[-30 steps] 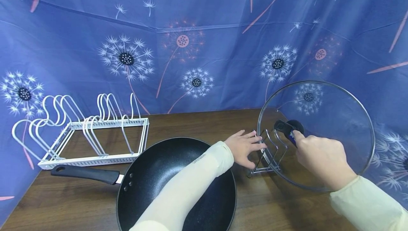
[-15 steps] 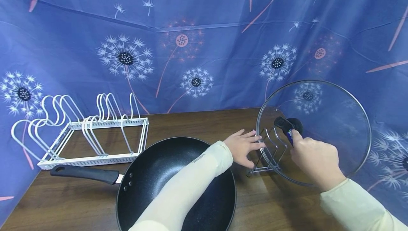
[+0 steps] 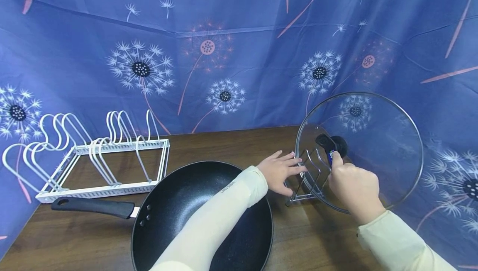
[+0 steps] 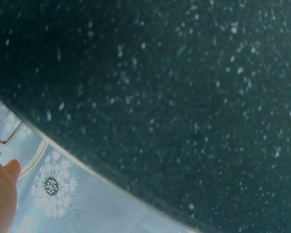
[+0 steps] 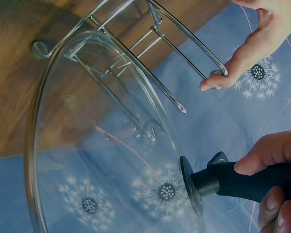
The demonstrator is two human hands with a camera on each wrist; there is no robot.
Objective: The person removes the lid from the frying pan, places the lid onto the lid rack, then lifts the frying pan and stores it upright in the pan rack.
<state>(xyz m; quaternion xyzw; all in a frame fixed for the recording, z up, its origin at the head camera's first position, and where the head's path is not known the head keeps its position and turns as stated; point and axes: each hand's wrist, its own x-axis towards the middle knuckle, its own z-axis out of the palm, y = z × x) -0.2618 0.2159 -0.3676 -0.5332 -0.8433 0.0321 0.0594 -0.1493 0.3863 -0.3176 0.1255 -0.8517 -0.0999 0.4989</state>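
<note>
My right hand [image 3: 354,186] grips the black handle [image 3: 330,143] of a large glass pan lid [image 3: 388,138], which stands nearly upright at the right. The lid's left rim overlaps a small chrome wire rack [image 3: 304,198]; through the glass, rack wires show in the right wrist view. My left hand [image 3: 276,173] reaches over the pan with fingers spread, fingertips at the rack's left side. In the right wrist view, one left fingertip [image 5: 206,85] meets the end of a rack wire. A black frying pan [image 3: 179,196] lies beneath my left forearm and fills most of the left wrist view.
A white rack [image 3: 101,188] with several curved hoops stands at the back left. The pan's handle [image 3: 93,206] points left, just in front of it. Behind the wooden table [image 3: 231,144] hangs a blue dandelion-print cloth [image 3: 246,9].
My right hand has shifted left with the lid, bringing its rim further over the wire rack. The left hand keeps its place at the rack. The whole view has drifted slightly.
</note>
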